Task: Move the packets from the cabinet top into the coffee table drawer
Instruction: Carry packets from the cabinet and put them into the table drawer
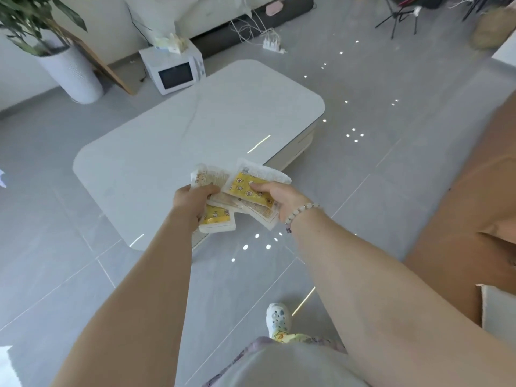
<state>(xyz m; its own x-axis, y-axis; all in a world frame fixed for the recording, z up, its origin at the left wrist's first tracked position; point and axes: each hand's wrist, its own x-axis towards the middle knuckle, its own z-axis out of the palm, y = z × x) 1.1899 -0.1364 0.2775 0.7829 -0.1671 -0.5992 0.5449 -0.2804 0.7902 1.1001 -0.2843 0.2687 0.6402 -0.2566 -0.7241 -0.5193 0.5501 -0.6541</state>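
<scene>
Both hands carry the packets [245, 191] as one fanned bundle above the near edge of the coffee table [195, 121], which suggests everything is being brought over in a single trip. The left hand [192, 202] curls round the bundle's left side, its thumb over a pale printed packet and a yellow-patterned one hanging beneath it; the right hand [279, 199], with a beaded bracelet [301, 212] at the wrist, pinches the right side with its thumb on the topmost yellow packet. Held flat and overlapping like this, the loose packets are less likely to slide apart. The table's surface is bare and glossy, and no drawer shows open on the side visible from here, so one hand will probably have to let go to pull it out. Beyond the far corner of the table stand a white microwave [174, 71] on the floor and a tall white planter [72, 74]; to its right lies a brown sofa [460, 205], leaving a floor lane beside the table.
</scene>
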